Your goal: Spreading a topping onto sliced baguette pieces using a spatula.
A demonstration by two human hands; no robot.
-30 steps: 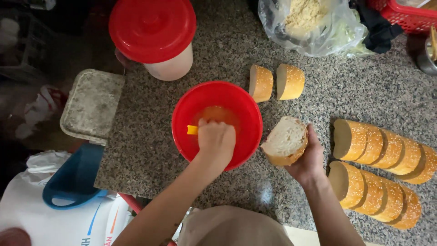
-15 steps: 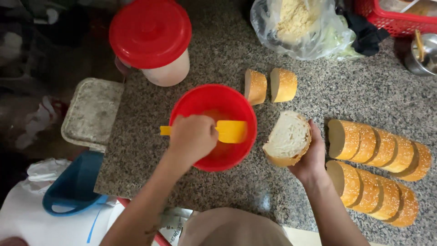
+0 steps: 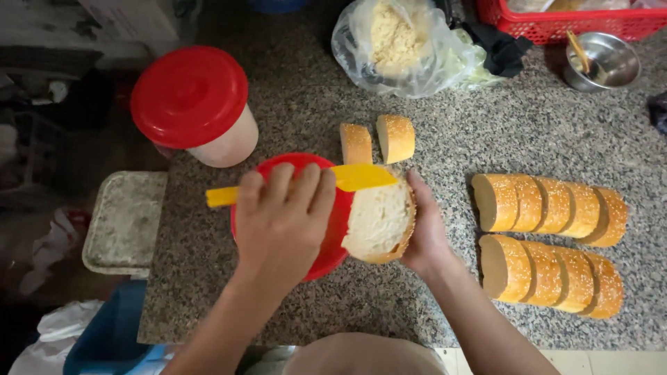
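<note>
Now lifted from red bowl (image 3: 326,260) at centre frame: yellow knife (image 3: 361,177), gripped by left hand (image 3: 281,222), touching bread half (image 3: 379,219) cupped in right hand (image 3: 424,232).

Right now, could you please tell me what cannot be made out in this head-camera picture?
- Inside of the round red plastic bowl: hidden by the left hand.
- Middle of the flat yellow plastic spreader: covered by that hand's fingers.
- Contents of the pale tub: hidden by its red lid.
- Red mesh basket: cut off by the top edge.
- Right hand: palm hidden behind the cut sesame bread slice.
</note>
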